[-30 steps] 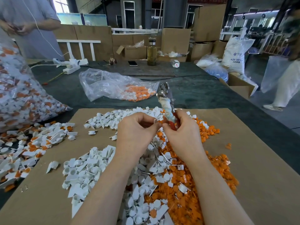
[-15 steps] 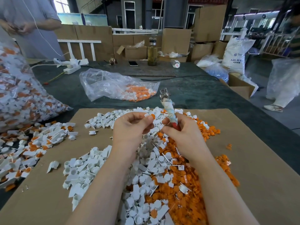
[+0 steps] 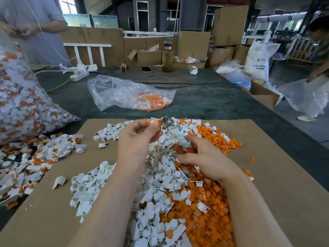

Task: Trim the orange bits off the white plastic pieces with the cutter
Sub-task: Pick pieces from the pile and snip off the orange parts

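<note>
a: what's in the bags?
b: the clear plastic bag [image 3: 124,93] lying on the bench [image 3: 204,102] beyond the cardboard sheet [image 3: 276,175] is mostly slack, with orange bits and a few white ones gathered in its end nearest the sheet. the big full bag [image 3: 19,104] off the sheet's left far corner is packed with white and orange pieces, and untrimmed pieces [image 3: 35,157] are strewn on the bench at its foot, along the sheet's left edge

a: and on the sheet itself?
b: a heap of white plastic pieces [image 3: 156,184] down the middle, a heap of orange bits [image 3: 210,202] touching it on the right, and a smaller white pile [image 3: 89,184] just left of the middle heap

a: the hands?
b: both are above the far end of the middle heap. the left hand [image 3: 138,138] is raised, palm turned towards the camera, fingers curled, thumb and forefinger pinching a small white piece with orange on it [image 3: 156,123]. the right hand [image 3: 204,157] sits lower, fingers wrapped round the cutter [image 3: 175,134] by its taped handle, a red tip showing at the palm. the cutter's metal head points up and away, right against the pinched piece; whether the blades are closed i cannot tell
</note>
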Demonstrator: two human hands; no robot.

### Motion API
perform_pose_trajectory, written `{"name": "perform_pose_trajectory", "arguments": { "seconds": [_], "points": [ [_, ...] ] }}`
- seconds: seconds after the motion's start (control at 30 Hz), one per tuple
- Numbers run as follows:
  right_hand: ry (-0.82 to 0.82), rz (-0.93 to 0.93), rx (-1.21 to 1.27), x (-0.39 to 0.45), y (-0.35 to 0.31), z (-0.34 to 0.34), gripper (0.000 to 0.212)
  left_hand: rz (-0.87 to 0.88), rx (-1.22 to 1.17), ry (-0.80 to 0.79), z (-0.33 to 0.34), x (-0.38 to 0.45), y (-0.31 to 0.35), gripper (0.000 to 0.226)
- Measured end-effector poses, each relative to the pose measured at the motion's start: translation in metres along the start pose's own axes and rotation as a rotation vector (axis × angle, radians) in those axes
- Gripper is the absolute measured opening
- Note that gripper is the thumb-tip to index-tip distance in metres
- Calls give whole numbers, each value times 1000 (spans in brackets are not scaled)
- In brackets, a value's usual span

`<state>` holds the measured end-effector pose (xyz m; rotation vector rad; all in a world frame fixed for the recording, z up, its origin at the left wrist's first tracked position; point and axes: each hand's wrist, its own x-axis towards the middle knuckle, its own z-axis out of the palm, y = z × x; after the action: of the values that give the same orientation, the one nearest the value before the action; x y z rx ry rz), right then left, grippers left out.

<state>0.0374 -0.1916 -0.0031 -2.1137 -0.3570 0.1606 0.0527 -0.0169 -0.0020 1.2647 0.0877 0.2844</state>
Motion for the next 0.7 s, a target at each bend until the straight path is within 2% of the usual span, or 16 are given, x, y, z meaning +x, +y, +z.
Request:
{"name": "perform_pose_trajectory", "arguments": {
  "seconds": [0.17,0.33,0.7],
  "points": [
    [-26,-22,-50,-1,-1,1,24,22,-1,-18,0,1,-1,10],
    [18,-76,-108,0,0,5,8,34,-17,-43,-1,2,-1,9],
    [57,-65,-150,6,4,12,13,18,-45,-38,-3,2,-1,8]
  ]
}}
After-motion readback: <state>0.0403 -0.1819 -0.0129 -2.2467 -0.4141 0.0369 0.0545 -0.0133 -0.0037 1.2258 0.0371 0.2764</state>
